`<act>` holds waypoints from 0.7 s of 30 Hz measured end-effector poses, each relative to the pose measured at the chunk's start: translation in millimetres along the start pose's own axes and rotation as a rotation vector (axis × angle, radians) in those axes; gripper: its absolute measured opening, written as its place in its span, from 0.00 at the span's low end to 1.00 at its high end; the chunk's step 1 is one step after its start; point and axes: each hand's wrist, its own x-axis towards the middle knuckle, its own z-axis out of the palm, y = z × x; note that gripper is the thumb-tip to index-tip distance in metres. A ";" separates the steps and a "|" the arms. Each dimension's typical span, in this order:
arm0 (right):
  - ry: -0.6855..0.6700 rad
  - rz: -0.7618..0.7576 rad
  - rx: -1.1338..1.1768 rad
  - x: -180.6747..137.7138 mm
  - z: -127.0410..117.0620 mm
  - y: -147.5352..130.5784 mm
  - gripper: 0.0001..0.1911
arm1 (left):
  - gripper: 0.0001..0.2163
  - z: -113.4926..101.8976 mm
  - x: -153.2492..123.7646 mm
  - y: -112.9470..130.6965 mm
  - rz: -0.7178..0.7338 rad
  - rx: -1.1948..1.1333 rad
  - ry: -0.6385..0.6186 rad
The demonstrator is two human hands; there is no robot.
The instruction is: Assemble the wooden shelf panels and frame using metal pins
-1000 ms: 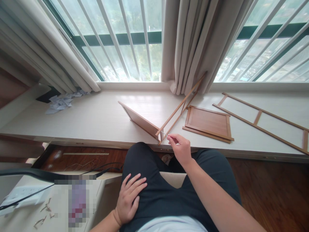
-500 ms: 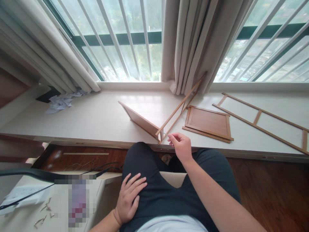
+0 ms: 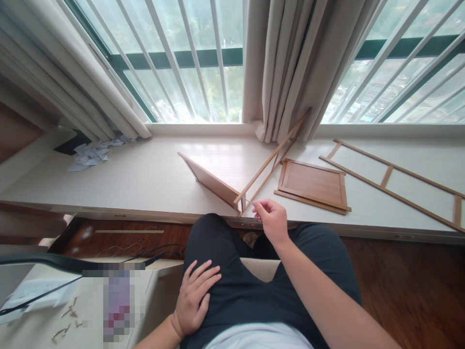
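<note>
My right hand (image 3: 271, 218) pinches a thin metal rod (image 3: 248, 199) that looks like a hex key. Its far end meets the near end of a ladder-like wooden frame (image 3: 269, 161), which stands on its long edge and slants toward the curtain. Joined to that near end, or touching it, is a wooden panel (image 3: 210, 182) standing on edge and running off to the left. Fingers spread, my left hand (image 3: 196, 293) lies flat on my left thigh and holds nothing.
Right of the standing frame, framed wooden panels (image 3: 314, 184) lie stacked on the white sill (image 3: 145, 174). Beyond them lies another ladder-like frame (image 3: 387, 177). Paper scraps (image 3: 89, 156) sit far left. Several metal bolts (image 3: 65, 332) lie on a pale tabletop (image 3: 147, 291) at lower left.
</note>
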 end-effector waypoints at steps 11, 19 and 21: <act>0.036 -0.045 0.044 -3.3 -4.3 13.0 0.17 | 0.24 0.1 0.1 0.3 0.002 -0.001 -0.001; 0.042 0.050 0.192 -8.4 -45.7 46.3 0.15 | 0.24 -0.9 -1.8 -0.7 -0.011 -0.005 -0.016; 0.074 0.054 0.270 -8.5 -59.5 58.7 0.14 | 0.24 -2.4 -0.7 -0.2 -0.009 -0.002 -0.019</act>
